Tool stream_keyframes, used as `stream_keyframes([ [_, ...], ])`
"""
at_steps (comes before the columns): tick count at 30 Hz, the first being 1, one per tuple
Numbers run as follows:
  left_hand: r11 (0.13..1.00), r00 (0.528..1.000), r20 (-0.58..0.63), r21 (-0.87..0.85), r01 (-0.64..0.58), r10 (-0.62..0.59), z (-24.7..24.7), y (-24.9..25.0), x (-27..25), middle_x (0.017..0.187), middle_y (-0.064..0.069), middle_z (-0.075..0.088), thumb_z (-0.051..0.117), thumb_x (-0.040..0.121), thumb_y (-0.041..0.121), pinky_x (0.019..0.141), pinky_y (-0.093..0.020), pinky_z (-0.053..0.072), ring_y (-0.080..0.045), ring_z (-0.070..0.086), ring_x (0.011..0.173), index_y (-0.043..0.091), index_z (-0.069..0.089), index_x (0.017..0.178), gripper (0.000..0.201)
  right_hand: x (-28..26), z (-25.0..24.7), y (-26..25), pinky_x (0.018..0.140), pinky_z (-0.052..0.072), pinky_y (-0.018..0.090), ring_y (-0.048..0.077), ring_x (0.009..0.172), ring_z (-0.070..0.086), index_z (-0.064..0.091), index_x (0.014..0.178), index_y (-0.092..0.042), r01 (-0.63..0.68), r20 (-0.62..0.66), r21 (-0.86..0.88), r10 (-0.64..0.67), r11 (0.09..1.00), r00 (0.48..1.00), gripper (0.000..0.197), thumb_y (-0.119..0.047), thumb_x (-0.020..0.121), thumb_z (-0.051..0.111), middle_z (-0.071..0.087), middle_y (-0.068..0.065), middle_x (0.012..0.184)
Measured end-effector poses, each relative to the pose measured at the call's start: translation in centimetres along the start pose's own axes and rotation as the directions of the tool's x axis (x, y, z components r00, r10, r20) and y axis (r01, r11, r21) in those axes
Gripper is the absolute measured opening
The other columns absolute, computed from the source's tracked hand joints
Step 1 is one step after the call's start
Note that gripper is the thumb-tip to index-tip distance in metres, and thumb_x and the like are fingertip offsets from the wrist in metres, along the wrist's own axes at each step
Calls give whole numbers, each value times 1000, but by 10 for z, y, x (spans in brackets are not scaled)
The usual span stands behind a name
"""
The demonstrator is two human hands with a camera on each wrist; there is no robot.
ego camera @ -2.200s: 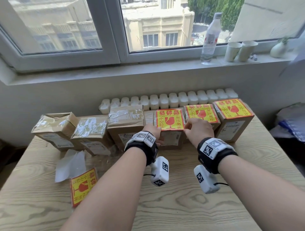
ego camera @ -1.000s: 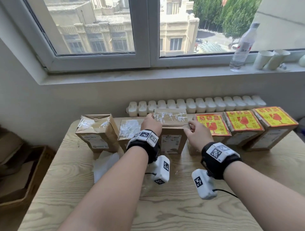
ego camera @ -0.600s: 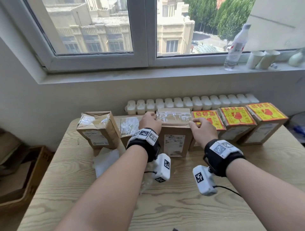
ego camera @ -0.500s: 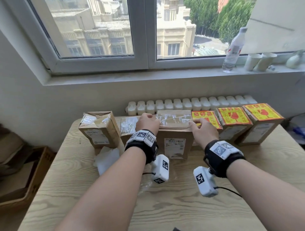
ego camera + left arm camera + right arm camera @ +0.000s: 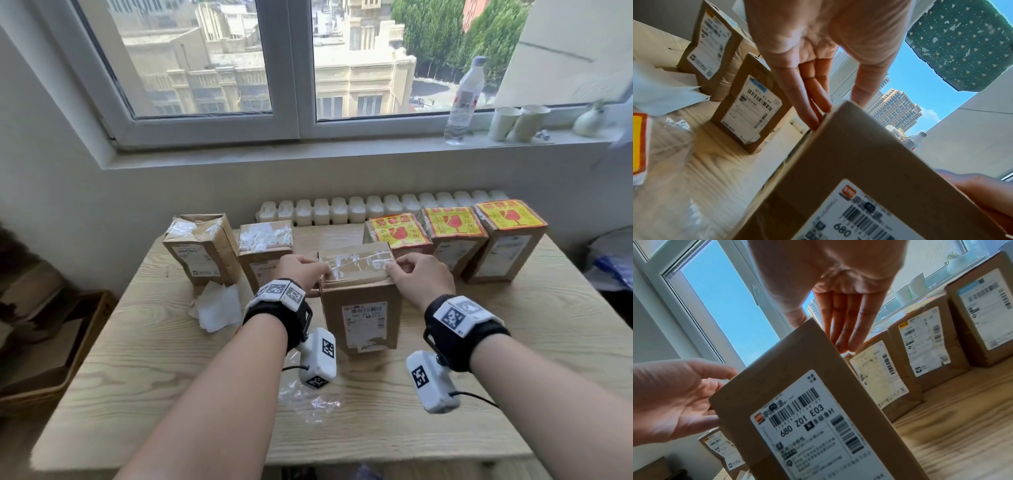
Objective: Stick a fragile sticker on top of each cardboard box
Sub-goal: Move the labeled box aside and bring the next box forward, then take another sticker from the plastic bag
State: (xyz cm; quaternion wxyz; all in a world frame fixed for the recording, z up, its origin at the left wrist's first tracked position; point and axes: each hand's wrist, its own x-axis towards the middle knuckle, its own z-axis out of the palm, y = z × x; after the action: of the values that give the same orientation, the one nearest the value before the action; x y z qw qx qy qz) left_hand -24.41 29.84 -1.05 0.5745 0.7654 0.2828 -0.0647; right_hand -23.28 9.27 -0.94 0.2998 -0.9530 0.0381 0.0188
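While head view hides fingers, wrist views show left hand [image 5: 818, 53] and right hand [image 5: 840, 288] clasping box [image 5: 359, 294], straight fingers on sides, thumbs over top.

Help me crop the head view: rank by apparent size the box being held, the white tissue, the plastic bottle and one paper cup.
1. Held box, though it sits nearest the camera.
2. White tissue.
3. Plastic bottle.
4. Paper cup, which is farther away.

At frame centre stands a brown cardboard box [image 5: 359, 294] with a white, black-barcoded label. At the upper right, 3 boxes carry yellow stickers [image 5: 397, 233] with red borders and red glass symbols. The pale table [image 5: 137, 359] shows wood grain.
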Motion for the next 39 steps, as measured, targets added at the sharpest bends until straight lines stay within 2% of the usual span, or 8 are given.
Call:
stream_keyframes([
  [8, 1000, 994, 108, 22, 15, -17, 31, -12, -9, 98, -11, 69, 81, 66, 3, 74, -42, 61, -24, 71, 90, 18, 61, 83, 30, -7, -4, 37, 81, 50, 29, 17, 86, 59, 68, 97, -26, -74, 33, 10, 73, 997, 997, 23, -43, 85, 59, 70, -3, 99],
  [13, 997, 995, 101, 82, -13, 5, 36, -15, -10, 97, -6, 70, 80, 73, 14, 78, -38, 60, -18, 70, 89, 17, 64, 95, 27, -4, -6, 44, 83, 50, 31, 17, 90, 59, 65, 104, -24, -76, 41, 26, 74, 997, 996, 25, -40, 85, 62, 67, -2, 103],
  [19, 985, 997, 54, 162, -58, 50, 14, -15, -10, 85, -3, 72, 72, 82, 25, 78, -35, 57, -15, 71, 79, 19, 67, 84, 7, -14, -9, 15, 81, 50, 28, 13, 87, 56, 64, 103, -18, 237, -165, 87, -220, 968, 961, 19, -17, 85, 65, 54, -5, 92],
  [24, 995, 998, -56, 97, -27, 33, -36, -29, 8, 67, -13, 63, 61, 84, -5, 54, -23, 54, -19, 59, 56, -1, 69, 83, 9, -39, 8, -31, 67, 55, 23, 11, 70, 64, 67, 86, -16, 406, -9, 260, -418, 876, 908, 6, -20, 87, 64, 66, -6, 74],
  [27, 992, 997, -71, 121, 31, -23, -64, -48, 12, 64, -10, 60, 56, 87, -3, 36, -16, 44, -13, 58, 47, 5, 68, 81, 15, -55, 37, -52, 60, 60, 31, 16, 61, 69, 68, 79, -10, 379, 225, 293, -448, 878, 865, 13, -18, 87, 63, 70, 4, 70],
  [31, 984, 990, -44, 115, 137, -133, -90, -85, 28, 61, -9, 57, 53, 88, -1, 49, -22, 40, -20, 55, 51, 12, 63, 69, 26, -61, 80, -63, 56, 59, 29, 17, 56, 71, 67, 72, -9, 241, 434, 243, -327, 940, 840, 14, -13, 83, 58, 72, 9, 64],
  [35, 963, 979, -67, 177, 201, -192, -109, -128, 53, 65, -12, 66, 60, 79, 3, 66, -39, 54, -28, 64, 69, 11, 76, 81, 17, -71, 112, -71, 63, 54, 24, 17, 61, 67, 65, 66, -13, 385, 473, 38, -356, 922, 806, 15, -20, 78, 60, 69, 2, 60],
  [39, 942, 982, -54, 277, 188, -180, -108, -148, 66, 102, -11, 73, 65, 78, 11, 90, -45, 54, -36, 66, 100, 21, 74, 73, 14, -75, 136, -68, 62, 55, 30, 20, 64, 64, 59, 61, -14, 314, 487, -35, -258, 949, 835, 17, -23, 75, 57, 67, 5, 63],
])
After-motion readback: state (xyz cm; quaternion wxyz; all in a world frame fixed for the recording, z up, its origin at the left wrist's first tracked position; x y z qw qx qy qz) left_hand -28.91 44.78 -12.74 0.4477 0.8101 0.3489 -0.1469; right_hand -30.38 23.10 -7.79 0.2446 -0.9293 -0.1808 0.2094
